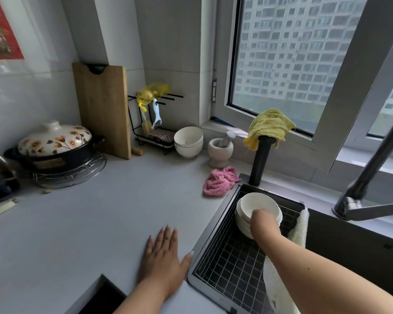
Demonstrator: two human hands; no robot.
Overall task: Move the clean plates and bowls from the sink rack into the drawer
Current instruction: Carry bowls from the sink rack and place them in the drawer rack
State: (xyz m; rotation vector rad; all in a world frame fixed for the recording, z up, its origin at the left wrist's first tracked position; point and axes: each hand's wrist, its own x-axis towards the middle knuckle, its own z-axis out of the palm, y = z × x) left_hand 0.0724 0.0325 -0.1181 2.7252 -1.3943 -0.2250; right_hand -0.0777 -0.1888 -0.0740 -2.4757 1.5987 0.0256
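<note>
A stack of white bowls [260, 205] lies tilted on the black wire sink rack [232, 257] at its far end. My right hand [262, 219] reaches into the top bowl and grips its near rim, fingers hidden inside. My left hand [165, 254] rests flat on the grey counter [100, 223], fingers straight, just left of the rack's edge. A dark opening [104, 298] at the counter's near edge may be the drawer; I cannot tell.
Two more white bowls [188, 141] stand stacked at the back of the counter beside a stone mortar and pestle [220, 150]. A pink cloth [219, 181] lies near the rack corner. A flowered pot [55, 146], a cutting board [102, 109] and a black tap [368, 177] stand around.
</note>
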